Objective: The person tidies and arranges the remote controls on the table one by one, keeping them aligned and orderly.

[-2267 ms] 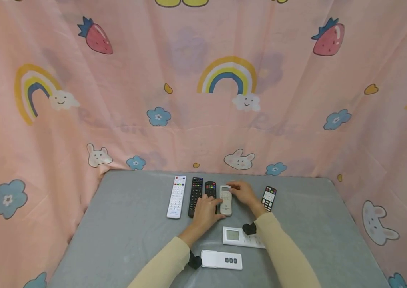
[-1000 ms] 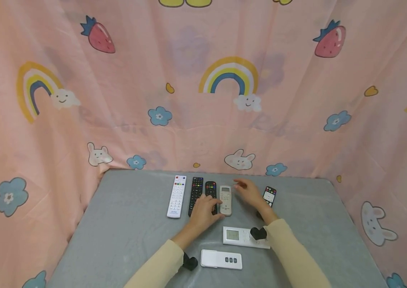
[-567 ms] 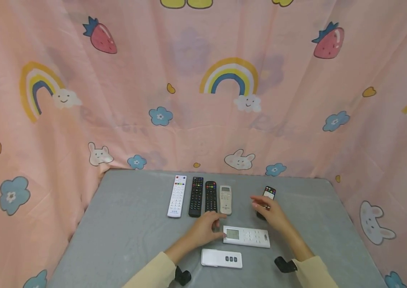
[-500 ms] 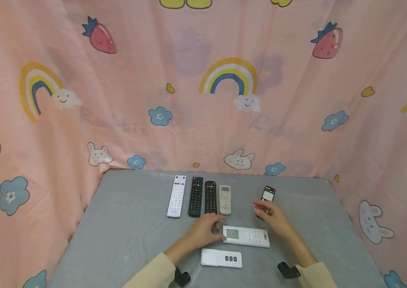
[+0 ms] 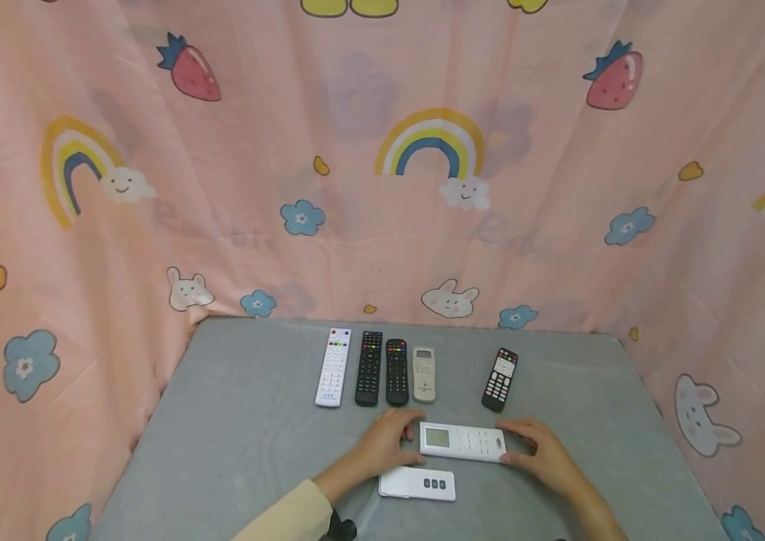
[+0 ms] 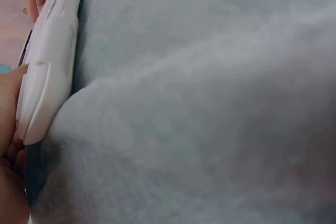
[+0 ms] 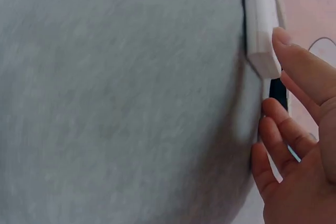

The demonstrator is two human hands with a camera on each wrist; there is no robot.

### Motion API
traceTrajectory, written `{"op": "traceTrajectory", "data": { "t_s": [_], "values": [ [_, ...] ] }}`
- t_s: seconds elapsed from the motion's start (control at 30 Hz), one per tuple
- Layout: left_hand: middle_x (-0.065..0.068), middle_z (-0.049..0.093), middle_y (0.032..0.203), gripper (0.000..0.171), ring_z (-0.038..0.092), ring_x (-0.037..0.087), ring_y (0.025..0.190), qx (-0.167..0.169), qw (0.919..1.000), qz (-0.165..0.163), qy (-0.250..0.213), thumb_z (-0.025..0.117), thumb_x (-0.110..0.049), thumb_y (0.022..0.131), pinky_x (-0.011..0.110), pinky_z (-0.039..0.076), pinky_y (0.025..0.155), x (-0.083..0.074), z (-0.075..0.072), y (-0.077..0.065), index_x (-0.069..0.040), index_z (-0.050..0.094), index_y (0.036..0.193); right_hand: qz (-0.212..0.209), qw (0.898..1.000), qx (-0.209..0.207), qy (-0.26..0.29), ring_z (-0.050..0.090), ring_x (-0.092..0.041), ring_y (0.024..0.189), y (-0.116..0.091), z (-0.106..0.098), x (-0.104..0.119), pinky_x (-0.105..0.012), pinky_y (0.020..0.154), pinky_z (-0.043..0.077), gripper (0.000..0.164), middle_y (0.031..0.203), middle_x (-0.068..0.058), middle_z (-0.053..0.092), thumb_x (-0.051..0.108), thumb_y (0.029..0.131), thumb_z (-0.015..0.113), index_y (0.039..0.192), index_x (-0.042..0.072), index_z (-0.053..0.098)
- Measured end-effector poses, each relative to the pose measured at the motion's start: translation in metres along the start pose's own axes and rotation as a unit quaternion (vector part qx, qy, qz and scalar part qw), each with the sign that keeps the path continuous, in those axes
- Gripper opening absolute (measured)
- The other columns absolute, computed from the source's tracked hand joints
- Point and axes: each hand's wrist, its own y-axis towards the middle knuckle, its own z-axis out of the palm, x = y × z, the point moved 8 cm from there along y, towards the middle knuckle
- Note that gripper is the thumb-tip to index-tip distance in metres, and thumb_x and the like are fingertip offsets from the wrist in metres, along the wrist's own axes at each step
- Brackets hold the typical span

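A white remote control [image 5: 464, 441] with a small screen lies crosswise on the grey cloth between my two hands. My left hand [image 5: 382, 441] curves about its left end, index fingertip near the far corner and thumb near the near one. At the right end, thumb and index finger of my right hand [image 5: 541, 451] sit at opposite corners; in the right wrist view the thumb [image 7: 296, 59] rests against the casing while the other fingers hang loosely curved. Just in front lies a plain white remote [image 5: 416, 484] with several grey buttons, close by my left thumb in the left wrist view.
Four remotes stand in a row farther back: white [image 5: 333, 368], long black [image 5: 369, 368], shorter black [image 5: 397, 372] and beige [image 5: 424, 376]. Another black remote [image 5: 500, 381] lies tilted to the right. A pink patterned curtain [image 5: 355, 248] rises behind the grey-covered table [image 5: 234, 436].
Both hands have left the beige remote. My left hand came nearer to the body, and my right hand passed over the tilted black remote to the screen remote's right end. The remotes stayed put.
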Motion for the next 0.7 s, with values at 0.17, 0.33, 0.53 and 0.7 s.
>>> {"op": "traceTrajectory", "data": {
  "t_s": [0.17,0.33,0.53,0.7],
  "values": [
    [-0.015,0.055,0.08,0.072,0.043,0.0,0.081,-0.004,0.9999,-0.016,-0.001,0.087,-0.042,0.07,0.019,0.037,0.082,0.0008,0.0008,0.0,-0.014,0.06,0.131,-0.007,1.0,0.014,-0.025,0.055,-0.024,0.112,-0.0025,0.0028,-0.0019,-0.045,0.094,0.048,0.065,0.117,-0.001,0.062,0.034,0.067,0.089,0.126,0.02,0.067],
    [-0.014,0.053,0.079,0.067,0.042,0.0,0.08,-0.009,0.9998,-0.012,0.015,0.087,-0.043,0.07,0.021,0.037,0.08,0.0004,0.0019,0.0003,-0.014,0.064,0.126,0.002,0.999,0.028,-0.043,0.051,-0.029,0.114,-0.0036,0.0072,-0.0037,-0.054,0.095,0.044,0.067,0.119,-0.005,0.058,0.032,0.067,0.089,0.129,0.019,0.065],
    [-0.015,0.052,0.078,0.067,0.042,0.0,0.079,-0.01,0.9997,-0.016,0.015,0.087,-0.043,0.07,0.019,0.036,0.078,0.0018,0.003,-0.0003,-0.014,0.064,0.126,0.019,0.999,0.028,-0.042,0.05,-0.031,0.115,-0.0053,0.0088,-0.0041,-0.057,0.096,0.043,0.066,0.121,-0.007,0.058,0.029,0.067,0.089,0.128,0.02,0.066],
    [-0.015,0.054,0.077,0.065,0.043,0.0,0.078,-0.02,0.9994,-0.008,0.027,0.085,-0.042,0.071,0.022,0.04,0.079,-0.0026,-0.0014,-0.0005,-0.012,0.065,0.125,0.004,0.999,0.015,-0.034,0.052,-0.033,0.117,-0.005,0.0052,0.0001,-0.058,0.097,0.044,0.066,0.121,-0.008,0.06,0.029,0.067,0.089,0.127,0.018,0.066]
  ]
}}
